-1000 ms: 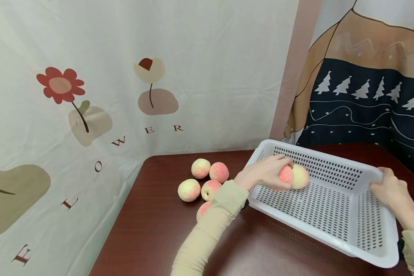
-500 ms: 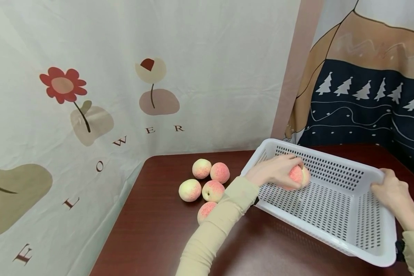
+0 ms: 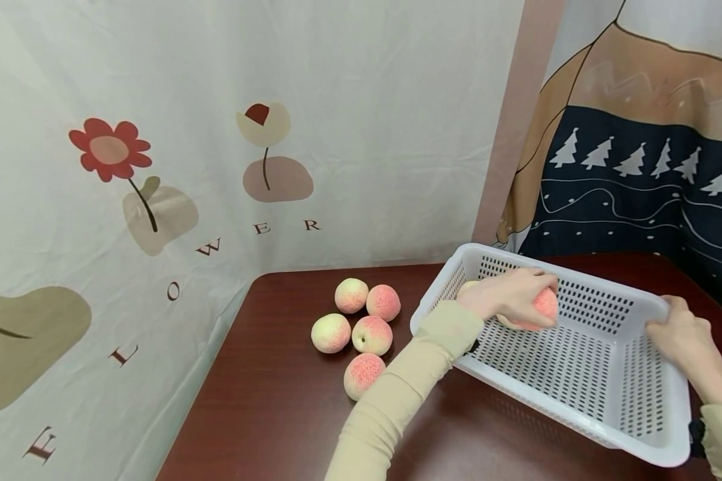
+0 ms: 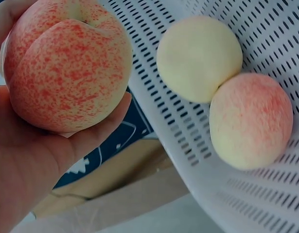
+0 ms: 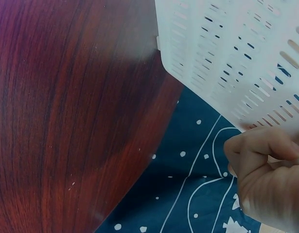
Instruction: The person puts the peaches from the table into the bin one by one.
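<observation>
My left hand (image 3: pixel 511 295) grips a pink-speckled peach (image 4: pixel 71 68) over the white perforated basket (image 3: pixel 535 401), its fingers and thumb curled around the fruit. Inside the basket, the left wrist view shows a pale yellow peach (image 4: pixel 200 59) touching a pink-and-yellow peach (image 4: pixel 251 121); the left hand mostly covers both in the head view. My right hand (image 3: pixel 686 341) holds the basket's right rim, fingers bent over the edge. The basket's underside tilts away from the table in the right wrist view, near the curled right fingers (image 5: pixel 258 145).
Several peaches sit loose on the dark red-brown table (image 3: pixel 265 401), left of the basket, including a pale peach (image 3: pixel 331 333) and a pink peach (image 3: pixel 363 375) close by the left sleeve (image 3: pixel 385 407). A printed curtain (image 3: pixel 367 133) hangs right behind the table.
My left hand has moved right across the basket with a peach in its grip, and a pale peach now shows behind its wrist. The right hand stays on the rim.
</observation>
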`<action>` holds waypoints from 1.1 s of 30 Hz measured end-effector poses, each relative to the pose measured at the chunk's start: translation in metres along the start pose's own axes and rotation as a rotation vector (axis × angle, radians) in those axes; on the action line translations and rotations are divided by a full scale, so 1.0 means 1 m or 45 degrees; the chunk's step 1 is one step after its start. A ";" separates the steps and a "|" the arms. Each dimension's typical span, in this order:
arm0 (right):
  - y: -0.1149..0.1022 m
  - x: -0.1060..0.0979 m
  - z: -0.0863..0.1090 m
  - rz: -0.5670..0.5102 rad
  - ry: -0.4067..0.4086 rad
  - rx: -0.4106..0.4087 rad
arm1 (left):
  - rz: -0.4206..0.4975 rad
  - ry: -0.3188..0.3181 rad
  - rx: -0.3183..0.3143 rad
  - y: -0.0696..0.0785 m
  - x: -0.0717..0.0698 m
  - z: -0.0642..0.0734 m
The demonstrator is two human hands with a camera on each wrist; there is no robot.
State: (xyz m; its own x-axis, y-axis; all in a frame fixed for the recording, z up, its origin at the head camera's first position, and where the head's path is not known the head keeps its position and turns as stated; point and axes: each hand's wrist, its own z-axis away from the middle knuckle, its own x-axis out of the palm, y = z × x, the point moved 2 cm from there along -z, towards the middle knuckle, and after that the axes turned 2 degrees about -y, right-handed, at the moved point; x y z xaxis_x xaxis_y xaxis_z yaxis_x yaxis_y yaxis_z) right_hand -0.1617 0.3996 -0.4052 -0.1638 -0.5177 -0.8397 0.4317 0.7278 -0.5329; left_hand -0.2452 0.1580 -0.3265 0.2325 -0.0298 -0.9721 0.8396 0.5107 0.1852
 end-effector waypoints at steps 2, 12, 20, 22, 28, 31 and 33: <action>0.000 0.000 0.000 -0.001 -0.003 0.000 | -0.026 -0.012 0.018 0.004 0.003 -0.007; 0.000 0.001 0.001 -0.009 -0.009 -0.007 | -0.072 -0.107 -0.026 0.024 0.017 -0.036; 0.002 0.002 0.000 -0.005 0.001 0.006 | -0.112 -0.159 -0.045 0.034 0.031 -0.053; 0.003 0.002 -0.001 -0.003 0.011 0.004 | -0.094 -0.175 -0.090 0.036 0.036 -0.057; 0.004 0.001 -0.002 0.004 0.018 -0.008 | -0.101 -0.165 -0.166 0.040 0.048 -0.064; 0.003 0.002 -0.002 0.006 0.012 0.003 | -0.138 -0.149 -0.173 0.039 0.054 -0.067; 0.002 0.002 -0.002 0.007 0.010 0.009 | -0.176 -0.148 -0.173 0.038 0.057 -0.067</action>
State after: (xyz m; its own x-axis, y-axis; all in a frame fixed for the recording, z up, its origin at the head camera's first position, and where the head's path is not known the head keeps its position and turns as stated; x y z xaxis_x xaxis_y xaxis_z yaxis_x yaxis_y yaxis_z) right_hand -0.1629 0.4014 -0.4081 -0.1682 -0.5098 -0.8437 0.4392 0.7275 -0.5272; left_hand -0.2331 0.2331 -0.3848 0.1813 -0.2020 -0.9625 0.7953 0.6058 0.0227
